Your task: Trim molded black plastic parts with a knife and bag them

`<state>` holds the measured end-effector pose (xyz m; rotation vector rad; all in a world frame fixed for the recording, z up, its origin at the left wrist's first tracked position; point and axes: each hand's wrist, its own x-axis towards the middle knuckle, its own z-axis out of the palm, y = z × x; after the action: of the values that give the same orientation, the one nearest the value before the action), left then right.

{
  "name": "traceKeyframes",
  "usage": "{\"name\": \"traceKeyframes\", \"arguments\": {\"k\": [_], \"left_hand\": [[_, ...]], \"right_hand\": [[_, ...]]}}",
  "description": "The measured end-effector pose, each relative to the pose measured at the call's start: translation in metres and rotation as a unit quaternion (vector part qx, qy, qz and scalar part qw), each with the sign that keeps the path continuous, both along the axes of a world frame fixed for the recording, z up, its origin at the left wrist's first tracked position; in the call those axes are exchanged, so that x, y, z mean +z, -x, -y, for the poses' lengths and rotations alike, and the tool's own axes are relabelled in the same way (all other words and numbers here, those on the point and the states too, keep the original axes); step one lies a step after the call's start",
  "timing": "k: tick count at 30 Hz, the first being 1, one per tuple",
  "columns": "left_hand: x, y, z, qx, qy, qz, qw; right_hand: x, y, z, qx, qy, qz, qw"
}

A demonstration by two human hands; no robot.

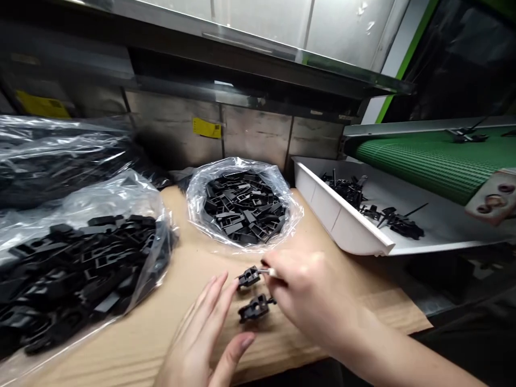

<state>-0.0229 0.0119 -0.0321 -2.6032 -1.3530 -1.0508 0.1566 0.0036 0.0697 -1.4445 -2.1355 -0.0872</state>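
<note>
Cardboard-covered bench point(169, 322); right hand point(310, 295) grip grasping black clips point(252, 293), left hand point(201, 338) released.

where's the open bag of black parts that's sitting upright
In the head view the open clear bag of black parts stands at the middle of the brown table, against the back wall, between the bigger bag on the left and the white tray on the right.

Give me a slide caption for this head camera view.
Right hand grips two small black plastic parts over a cardboard-covered bench; left hand open beside them.
</note>
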Motion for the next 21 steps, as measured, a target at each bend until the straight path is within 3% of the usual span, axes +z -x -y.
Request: {"name": "traceKeyframes", "arguments": {"k": [3,6,9,12,15,18,21], "left_hand": [[0.004,0.005,0.001,0.018,-0.017,-0.034,0.999],[0.01,0.004,0.001,-0.027,-0.014,-0.112,0.993],[0.014,0.0,0.0,-0.028,-0.022,-0.153,0.988],[0.014,-0.002,0.002,-0.026,-0.021,-0.165,0.986],[0.013,-0.001,0.002,-0.02,-0.025,-0.183,0.983],[0.012,-0.001,0.001,-0.019,-0.047,-0.194,0.98],[0.009,0.0,-0.002,-0.025,-0.077,-0.188,0.979]], "right_hand": [[-0.022,0.024,-0.004,0.015,0.05,0.001,0.999],[-0.024,0.031,-0.006,0.046,0.11,-0.026,0.992],[-0.015,0.011,-0.015,0.025,0.198,-0.113,0.973],[-0.011,-0.028,-0.029,0.0,0.304,-0.222,0.926],[-0.019,-0.057,-0.035,-0.003,0.365,-0.3,0.881],[-0.034,-0.063,-0.028,-0.002,0.404,-0.347,0.847],[-0.042,-0.059,-0.015,-0.015,0.393,-0.387,0.834]]}}
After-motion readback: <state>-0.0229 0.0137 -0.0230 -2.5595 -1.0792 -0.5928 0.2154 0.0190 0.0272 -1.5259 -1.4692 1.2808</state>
